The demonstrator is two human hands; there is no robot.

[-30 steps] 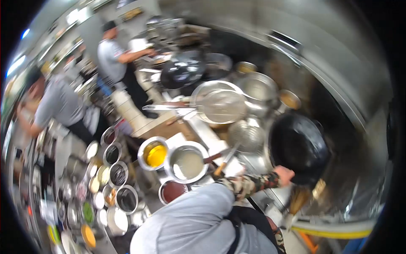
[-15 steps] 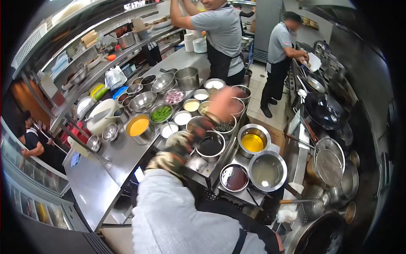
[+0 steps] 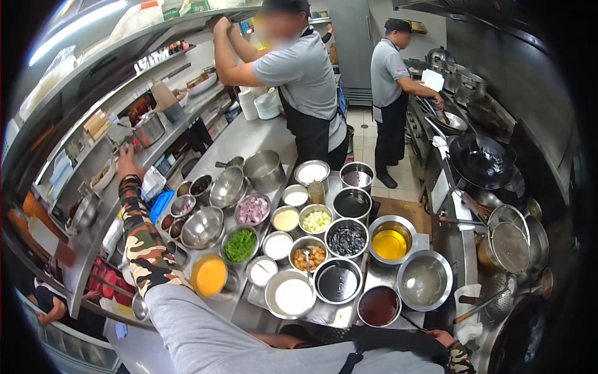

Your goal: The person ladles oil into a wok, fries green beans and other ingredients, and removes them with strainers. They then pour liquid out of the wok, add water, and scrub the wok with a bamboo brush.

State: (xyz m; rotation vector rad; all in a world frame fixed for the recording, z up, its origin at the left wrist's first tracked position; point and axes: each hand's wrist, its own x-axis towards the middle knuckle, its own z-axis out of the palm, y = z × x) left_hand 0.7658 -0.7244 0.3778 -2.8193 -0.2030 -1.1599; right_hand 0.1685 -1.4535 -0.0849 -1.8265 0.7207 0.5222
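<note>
My left arm, in a camouflage sleeve, stretches out to the left. At its end my left hand (image 3: 129,163) is raised in front of the metal shelf (image 3: 180,128), fingers extended and apart, near a steel pot (image 3: 149,129). Low on the right, my right hand (image 3: 442,338) has its fingers curled beside the end of a thin dark handle (image 3: 414,323); what they grip is hidden. That handle slants away from a pot of dark red sauce (image 3: 379,306). Just behind stands a steel bowl of cloudy liquid (image 3: 425,282).
Pots of white (image 3: 291,295), black (image 3: 337,280) and yellow (image 3: 390,241) liquid crowd the centre, beside chopped greens (image 3: 240,245) and diced onion (image 3: 253,210). One co-worker (image 3: 305,81) reaches up at the shelf; another (image 3: 390,93) works at the stove. A wok (image 3: 483,161) and strainers (image 3: 509,242) line the right.
My left hand has swung from above the pots in the middle to the shelf at the left. My right hand has come further into view. The view has shifted with my head.
</note>
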